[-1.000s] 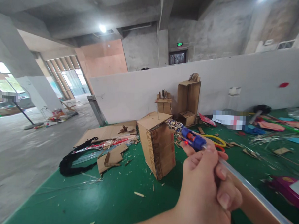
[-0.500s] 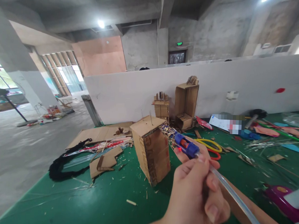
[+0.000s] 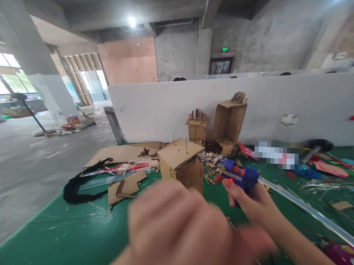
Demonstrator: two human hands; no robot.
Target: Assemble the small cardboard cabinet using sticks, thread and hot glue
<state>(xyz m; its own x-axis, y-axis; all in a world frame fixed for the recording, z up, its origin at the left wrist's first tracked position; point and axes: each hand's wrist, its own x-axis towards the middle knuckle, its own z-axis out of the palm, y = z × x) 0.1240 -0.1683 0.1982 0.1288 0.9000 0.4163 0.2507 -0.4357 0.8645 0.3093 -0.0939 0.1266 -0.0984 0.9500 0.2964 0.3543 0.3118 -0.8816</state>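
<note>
Over green table (image 3: 72,237) | blue glue gun (image 3: 238,177), clear stick trailing | right-hand fingers (image 3: 236,191) clenched round it | left blurred, unclear

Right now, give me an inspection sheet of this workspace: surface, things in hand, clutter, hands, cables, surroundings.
Surface: green table, strewn with cardboard chips.
Things in hand: blue glue gun with a clear glue stick out the back; cardboard box in front of it.
Clutter: flat cardboard sheets, cardboard models by the partition, coloured scraps to the right.
Hands: right hand grips the gun; left hand is blurred, near the camera, holding nothing visible.
Cables: black cord-like bundle; no gun lead seen.
Surroundings: white partition, concrete floor.
</note>
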